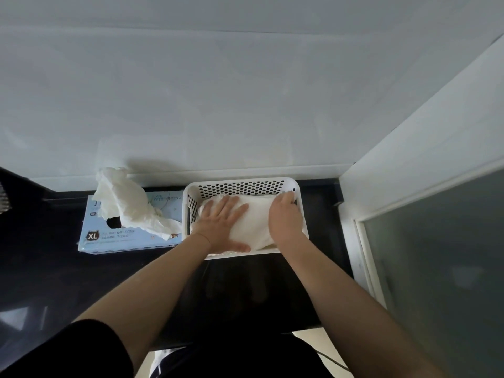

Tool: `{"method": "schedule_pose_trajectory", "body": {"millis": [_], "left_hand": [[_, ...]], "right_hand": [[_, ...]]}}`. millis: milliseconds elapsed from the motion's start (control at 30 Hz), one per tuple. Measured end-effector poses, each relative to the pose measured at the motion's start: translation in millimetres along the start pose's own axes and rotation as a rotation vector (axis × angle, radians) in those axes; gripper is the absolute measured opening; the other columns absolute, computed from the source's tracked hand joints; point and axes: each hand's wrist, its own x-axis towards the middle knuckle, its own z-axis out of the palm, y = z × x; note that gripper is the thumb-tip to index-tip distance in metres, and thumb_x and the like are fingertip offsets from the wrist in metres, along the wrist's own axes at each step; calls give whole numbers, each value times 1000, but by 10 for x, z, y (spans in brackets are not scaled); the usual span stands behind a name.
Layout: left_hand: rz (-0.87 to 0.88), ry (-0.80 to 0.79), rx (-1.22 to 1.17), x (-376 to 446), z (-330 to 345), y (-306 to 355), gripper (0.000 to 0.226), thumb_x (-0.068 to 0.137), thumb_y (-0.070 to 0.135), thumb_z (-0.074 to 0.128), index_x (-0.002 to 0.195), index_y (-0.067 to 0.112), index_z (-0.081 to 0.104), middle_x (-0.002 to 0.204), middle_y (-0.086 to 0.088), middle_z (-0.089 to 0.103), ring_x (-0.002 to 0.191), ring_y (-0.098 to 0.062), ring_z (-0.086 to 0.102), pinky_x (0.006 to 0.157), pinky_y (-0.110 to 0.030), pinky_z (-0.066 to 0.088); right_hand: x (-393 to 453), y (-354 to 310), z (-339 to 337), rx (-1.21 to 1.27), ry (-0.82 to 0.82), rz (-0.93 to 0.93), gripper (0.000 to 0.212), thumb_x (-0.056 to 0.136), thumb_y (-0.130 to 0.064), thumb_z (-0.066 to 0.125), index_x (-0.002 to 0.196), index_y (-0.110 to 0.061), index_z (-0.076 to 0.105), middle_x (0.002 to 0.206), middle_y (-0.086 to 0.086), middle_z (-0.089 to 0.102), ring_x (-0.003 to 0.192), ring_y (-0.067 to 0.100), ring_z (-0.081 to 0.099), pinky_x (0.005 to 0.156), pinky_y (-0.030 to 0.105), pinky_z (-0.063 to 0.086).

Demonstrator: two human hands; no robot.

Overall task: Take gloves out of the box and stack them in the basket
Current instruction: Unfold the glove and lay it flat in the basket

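The white gloves [253, 222] lie in a soft pile inside the white basket [240, 184], in the middle of the frame. My left hand [222, 223] is flat on them, fingers spread, pressing down. My right hand [286, 216] rests on the pile's right side, and its fingers bend down by the basket wall; I cannot tell if they hold anything. To the left, the blue box [131, 238] has more gloves sticking out [128, 203]. I think some are stacked, but more are left.

Head view, steeply down, close.
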Motion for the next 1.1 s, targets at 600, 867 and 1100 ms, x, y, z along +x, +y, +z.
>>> {"method": "schedule_pose_trajectory", "body": {"millis": [600, 867, 1100], "left_hand": [[-469, 905, -180, -1228, -658, -1285, 47, 79, 18, 64, 124, 15, 54, 129, -10, 51, 120, -32, 46, 104, -51, 34], [-476, 794, -508, -1396, -686, -1711, 17, 91, 31, 64, 91, 16, 72, 94, -2, 58, 90, -23, 52, 80, -34, 38], [-271, 725, -613, -1378, -1020, -1686, 15, 94, 25, 59, 93, 17, 72, 90, 1, 63, 88, -18, 55, 76, -32, 47]], "right_hand": [[-395, -1666, -438, 371, 17, -242, 15, 95, -11, 48, 107, -8, 57, 115, 10, 46, 65, 23, 46, 55, 30, 33], [-450, -2098, -558, 439, -5, -205, 16, 95, -12, 47, 105, -11, 60, 114, 6, 48, 73, 24, 53, 62, 30, 40], [-460, -2287, -726, 657, -61, -240, 18, 92, -13, 54, 107, -13, 65, 95, -2, 61, 83, 16, 56, 73, 30, 45]]}}
